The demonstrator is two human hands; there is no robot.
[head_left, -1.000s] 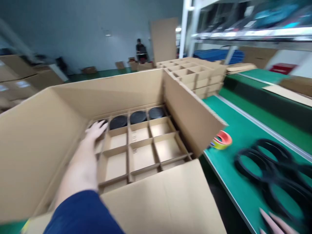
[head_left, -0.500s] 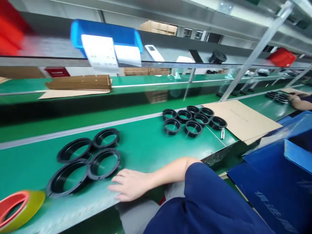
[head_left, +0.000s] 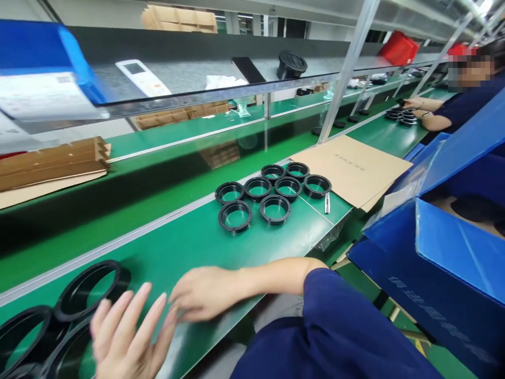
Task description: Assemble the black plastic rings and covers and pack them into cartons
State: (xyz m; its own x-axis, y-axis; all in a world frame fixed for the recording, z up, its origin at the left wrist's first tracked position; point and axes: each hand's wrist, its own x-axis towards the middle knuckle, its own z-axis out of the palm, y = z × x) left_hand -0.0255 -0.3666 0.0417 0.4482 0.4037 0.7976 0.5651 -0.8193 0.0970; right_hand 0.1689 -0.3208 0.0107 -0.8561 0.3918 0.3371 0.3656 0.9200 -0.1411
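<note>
My left hand [head_left: 132, 337] is raised at the lower left with its fingers spread, in front of a group of large black rings [head_left: 89, 292] on the green worktop [head_left: 189, 252]. Beside it, my right hand [head_left: 205, 295] is over the worktop near the front edge, slightly blurred. Its fingers are loosely bent and apart, with nothing visible in them, and their tips come close to my left fingers. Farther right lies a second group of several black rings [head_left: 275, 209], and a small metallic tool [head_left: 327, 203] is next to the rightmost ring.
A cardboard sheet [head_left: 355, 168] lies beyond the rings. Blue boxes [head_left: 430, 295] stand at the right. The upper shelf [head_left: 185, 66] holds a white device [head_left: 142, 78], a dark phone-like object and a black round part. A person [head_left: 465, 105] works at the far right.
The view has swung right, so the near rings sit farther left and the tape roll is out of frame. My left hand has come into view; my right hand has lifted and its fingers are more bent.
</note>
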